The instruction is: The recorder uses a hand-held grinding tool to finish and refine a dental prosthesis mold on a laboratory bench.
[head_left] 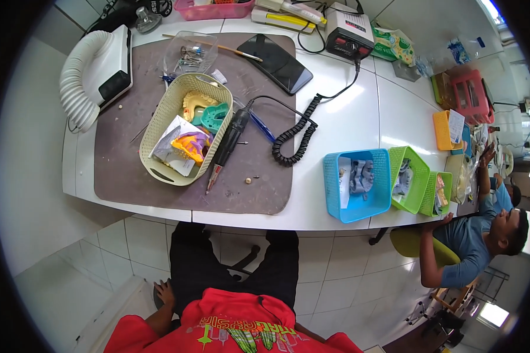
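Observation:
My left hand [165,292] hangs low beside my left thigh, at a dark rounded edge that may be part of my seat. Its fingers are stretched out and hold nothing I can see. Only a bit of my right forearm shows at the lower edge; my right hand is out of view. On the brown mat [259,188] before me stands a cream basket [186,82] with a yellowish dental cast [197,103], a teal impression tray [214,117], and an orange and purple impression [189,146]. A black rotary handpiece [229,138] lies against the basket's right side, its coiled cord running to a control box [348,35].
Blue [359,210], lime [415,191] and smaller green [434,200] baskets with dental casts line the right front edge. A white hose unit [109,70] stands left. Behind lie a clear container [191,53] and black phone [275,62]. A seated co-worker [468,247] is at right.

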A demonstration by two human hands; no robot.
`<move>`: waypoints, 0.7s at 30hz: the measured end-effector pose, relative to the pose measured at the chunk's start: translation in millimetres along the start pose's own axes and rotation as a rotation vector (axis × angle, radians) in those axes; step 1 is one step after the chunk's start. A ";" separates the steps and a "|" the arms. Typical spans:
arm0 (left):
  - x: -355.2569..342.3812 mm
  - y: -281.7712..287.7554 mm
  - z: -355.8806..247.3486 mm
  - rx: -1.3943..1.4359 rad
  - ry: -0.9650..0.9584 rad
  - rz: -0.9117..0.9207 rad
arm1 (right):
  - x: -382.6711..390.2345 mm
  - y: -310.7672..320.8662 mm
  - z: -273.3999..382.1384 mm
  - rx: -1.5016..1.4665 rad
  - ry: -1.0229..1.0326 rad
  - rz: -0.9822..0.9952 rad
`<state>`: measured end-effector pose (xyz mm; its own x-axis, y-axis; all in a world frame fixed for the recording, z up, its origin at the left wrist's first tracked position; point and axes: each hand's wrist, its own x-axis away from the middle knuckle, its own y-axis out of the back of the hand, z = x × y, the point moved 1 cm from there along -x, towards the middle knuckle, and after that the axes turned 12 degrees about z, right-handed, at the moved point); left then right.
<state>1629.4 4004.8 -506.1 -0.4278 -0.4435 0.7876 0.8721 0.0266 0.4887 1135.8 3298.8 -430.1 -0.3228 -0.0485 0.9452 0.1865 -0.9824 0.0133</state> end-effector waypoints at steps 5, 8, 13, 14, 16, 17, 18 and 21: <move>19.4 63.9 -12.9 0.229 0.137 0.155 | -58.5 -102.7 36.1 0.179 -0.157 0.042; 9.5 94.0 6.3 0.044 0.008 0.273 | -111.9 -153.9 120.8 0.257 -0.204 0.146; 3.2 120.8 5.3 -0.033 -0.153 0.194 | -129.5 -151.7 286.5 0.388 -0.213 0.104; 14.7 133.8 1.4 0.007 -0.242 0.176 | -126.7 -143.2 310.7 0.435 -0.165 -0.012; 16.9 149.0 -7.8 0.071 -0.380 0.062 | -129.3 -139.0 358.5 0.330 -0.229 -0.213; 17.8 154.9 -12.4 0.141 -0.504 -0.042 | -131.6 -138.2 375.9 0.229 -0.296 -0.397; 19.3 161.1 -20.0 0.151 -0.512 -0.065 | -139.9 -137.4 389.6 0.228 -0.273 -0.412; 22.2 176.7 -50.7 0.174 -0.416 -0.121 | -167.1 -132.5 412.8 0.099 0.001 -0.914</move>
<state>1786.1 3954.3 -421.3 -0.6143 -0.0562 0.7871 0.7723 0.1623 0.6142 1548.1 3511.5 -455.2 -0.3844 0.7393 0.5529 -0.0634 -0.6187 0.7831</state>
